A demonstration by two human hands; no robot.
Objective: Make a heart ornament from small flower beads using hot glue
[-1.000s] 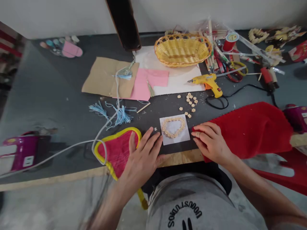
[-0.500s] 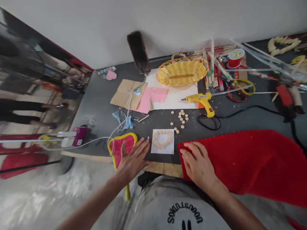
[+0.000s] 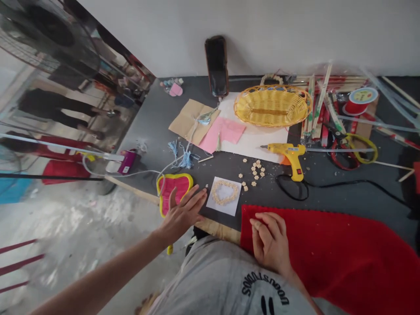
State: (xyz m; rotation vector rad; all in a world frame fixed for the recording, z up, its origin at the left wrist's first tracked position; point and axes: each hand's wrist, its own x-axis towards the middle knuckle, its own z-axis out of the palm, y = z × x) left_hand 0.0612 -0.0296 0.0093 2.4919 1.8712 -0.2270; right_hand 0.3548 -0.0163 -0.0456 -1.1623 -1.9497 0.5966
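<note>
My left hand (image 3: 182, 213) lies flat with fingers spread at the table's near edge, partly over a pink heart-shaped fan with a yellow rim (image 3: 173, 187). My right hand (image 3: 269, 242) rests palm down with fingers together on the near left corner of a red cloth (image 3: 341, 253). Between the hands lies a white paper square (image 3: 225, 197) bearing a heart outline of small beige flower pieces (image 3: 224, 192). More loose flower pieces (image 3: 256, 169) are scattered just beyond it.
A yellow glue gun (image 3: 290, 154) with a black cord lies beyond the cloth. Farther back are a yellow woven basket (image 3: 272, 106), pink and brown paper (image 3: 210, 127), blue tassels (image 3: 183, 156), scissors (image 3: 349, 146), sticks, a red spool (image 3: 361, 99) and a phone (image 3: 216, 65) leaning on the wall.
The view has swung left and back. The red cloth has slid nearer with my right hand on it. My left hand stays by the pink fan.
</note>
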